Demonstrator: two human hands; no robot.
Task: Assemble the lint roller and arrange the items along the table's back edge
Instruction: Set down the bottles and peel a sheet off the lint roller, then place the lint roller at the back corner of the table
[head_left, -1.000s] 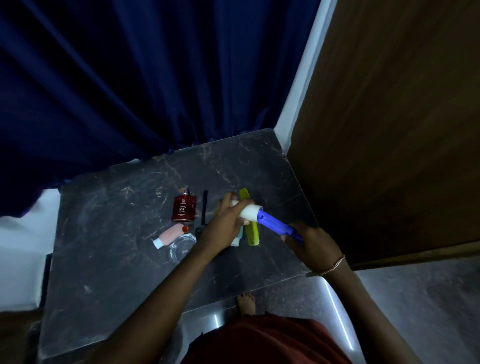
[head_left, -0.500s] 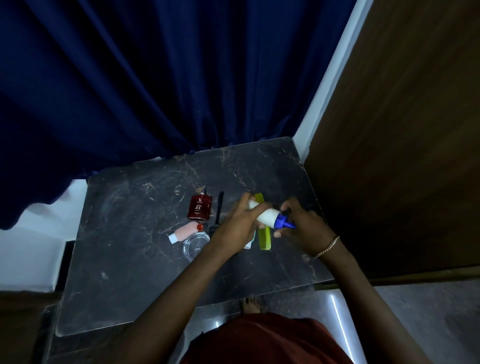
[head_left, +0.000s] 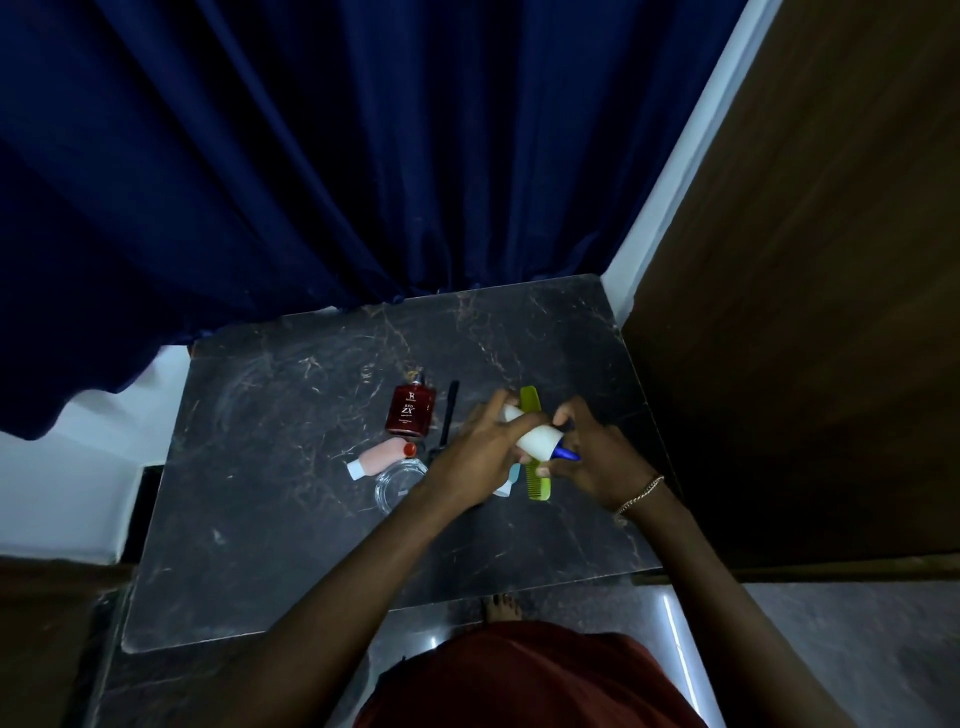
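Hands meet above the dark marble surface (head_left: 270, 519): left hand (head_left: 475, 457) closes around the white cylindrical lint roll (head_left: 535, 439), right hand (head_left: 597, 457) grips its blue plastic handle (head_left: 566, 454). Light, rigid, probably tacky; hold by the ends.

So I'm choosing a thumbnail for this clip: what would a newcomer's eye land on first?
First, the two hands meeting mid-table: the left hand grips the white lint roller while the right hand covers its blue handle. Next, the red perfume bottle to their left and the lime-green comb beneath them on the dark marble table.
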